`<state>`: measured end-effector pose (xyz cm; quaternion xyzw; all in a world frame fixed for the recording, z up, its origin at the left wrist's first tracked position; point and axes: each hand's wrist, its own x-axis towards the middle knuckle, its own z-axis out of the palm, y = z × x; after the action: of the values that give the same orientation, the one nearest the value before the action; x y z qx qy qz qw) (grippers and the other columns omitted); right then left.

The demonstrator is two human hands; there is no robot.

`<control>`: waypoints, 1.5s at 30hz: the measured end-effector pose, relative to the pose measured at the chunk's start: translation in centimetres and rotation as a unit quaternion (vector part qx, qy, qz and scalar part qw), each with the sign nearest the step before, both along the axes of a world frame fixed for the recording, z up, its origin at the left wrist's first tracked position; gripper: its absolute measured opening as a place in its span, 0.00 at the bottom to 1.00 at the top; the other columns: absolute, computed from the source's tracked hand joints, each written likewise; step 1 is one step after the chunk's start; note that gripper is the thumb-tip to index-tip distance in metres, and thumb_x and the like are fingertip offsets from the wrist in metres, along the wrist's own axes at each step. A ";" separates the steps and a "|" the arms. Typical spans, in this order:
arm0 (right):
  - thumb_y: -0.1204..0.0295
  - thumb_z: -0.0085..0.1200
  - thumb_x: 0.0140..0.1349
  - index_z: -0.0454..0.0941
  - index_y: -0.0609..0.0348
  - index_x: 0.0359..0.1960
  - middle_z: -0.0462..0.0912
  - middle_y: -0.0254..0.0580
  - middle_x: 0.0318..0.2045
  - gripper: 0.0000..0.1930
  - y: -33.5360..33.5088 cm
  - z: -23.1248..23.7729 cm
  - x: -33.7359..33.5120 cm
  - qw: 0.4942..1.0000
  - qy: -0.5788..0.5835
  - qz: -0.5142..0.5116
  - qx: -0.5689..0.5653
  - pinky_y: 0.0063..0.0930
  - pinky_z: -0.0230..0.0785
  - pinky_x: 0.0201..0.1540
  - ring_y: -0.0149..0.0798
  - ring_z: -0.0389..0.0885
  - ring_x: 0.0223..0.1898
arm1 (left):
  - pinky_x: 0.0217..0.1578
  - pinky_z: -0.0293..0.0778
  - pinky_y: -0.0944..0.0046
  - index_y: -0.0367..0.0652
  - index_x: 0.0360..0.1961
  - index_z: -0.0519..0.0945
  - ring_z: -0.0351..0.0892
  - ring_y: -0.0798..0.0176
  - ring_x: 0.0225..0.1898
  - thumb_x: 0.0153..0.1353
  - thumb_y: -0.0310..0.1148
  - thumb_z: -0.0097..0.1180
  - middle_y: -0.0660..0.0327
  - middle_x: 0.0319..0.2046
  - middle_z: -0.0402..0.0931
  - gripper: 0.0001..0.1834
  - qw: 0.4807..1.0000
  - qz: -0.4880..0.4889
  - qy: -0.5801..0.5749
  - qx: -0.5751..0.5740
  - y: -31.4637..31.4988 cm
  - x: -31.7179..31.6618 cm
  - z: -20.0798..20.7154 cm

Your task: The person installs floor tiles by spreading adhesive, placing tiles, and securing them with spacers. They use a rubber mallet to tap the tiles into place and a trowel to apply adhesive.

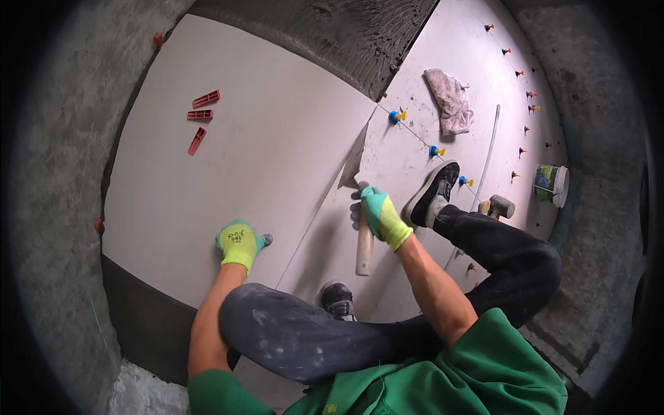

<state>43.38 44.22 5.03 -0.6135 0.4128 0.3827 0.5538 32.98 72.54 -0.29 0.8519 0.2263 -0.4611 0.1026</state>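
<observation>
Right grip (379, 216) is wrapping round the handle of a tool (364, 252), fingers closed; the handle's butt is sticking out below, so the hold is sitting near the working end, probably for control. What looks like its flat grey blade (352, 162) is lying at the joint beside the big tile (228, 159); can't tell if it's reaching under the edge. Left grip (238, 242) is resting palm-down on that tile, holding nothing visible, likely bracing the body; finger curl can't be told. Tile is lying left of the joint, grey mortar (304, 38) showing beyond it. Three red wedges (200, 115) are lying loose on the tile, presumably parked within reach. Right of the joint, blue-and-yellow clips (395, 117) are lining a seam, seemingly keeping edges level. Cloth (451, 102), rod (492, 152), mallet (499, 207) and bucket (551, 184) are sitting farther right, apparently out of the tool's way.
</observation>
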 end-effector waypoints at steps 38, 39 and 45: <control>0.68 0.54 0.64 0.80 0.62 0.37 0.80 0.38 0.24 0.09 -20.7 11.5 37.3 0.820 -0.387 0.372 -0.200 0.26 0.69 0.31 0.32 0.76 0.25 | 0.39 0.80 0.50 0.49 0.41 0.88 0.86 0.51 0.41 0.45 0.63 0.74 0.57 0.38 0.87 0.31 0.996 0.029 0.080 0.034 -1.2 0.2 -0.3; 0.67 0.56 0.62 0.80 0.61 0.35 0.79 0.36 0.23 0.09 -23.4 7.8 38.5 0.799 -0.380 0.386 -0.262 0.26 0.66 0.29 0.31 0.73 0.24 | 0.37 0.80 0.51 0.48 0.40 0.88 0.86 0.51 0.40 0.44 0.61 0.75 0.57 0.37 0.86 0.31 0.996 0.052 0.065 0.035 -1.2 0.1 -0.3; 0.65 0.61 0.60 0.79 0.59 0.28 0.76 0.32 0.20 0.10 -35.0 -8.5 46.3 0.756 -0.367 0.372 -0.394 0.30 0.62 0.24 0.29 0.71 0.20 | 0.46 0.80 0.49 0.43 0.45 0.84 0.84 0.47 0.46 0.43 0.54 0.77 0.52 0.45 0.85 0.33 0.986 0.157 -0.021 0.043 -2.3 -1.1 1.4</control>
<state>89.67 9.20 -3.45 -0.9762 0.0313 0.1071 0.1861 31.92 70.22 1.07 0.8185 0.3750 -0.4115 0.1421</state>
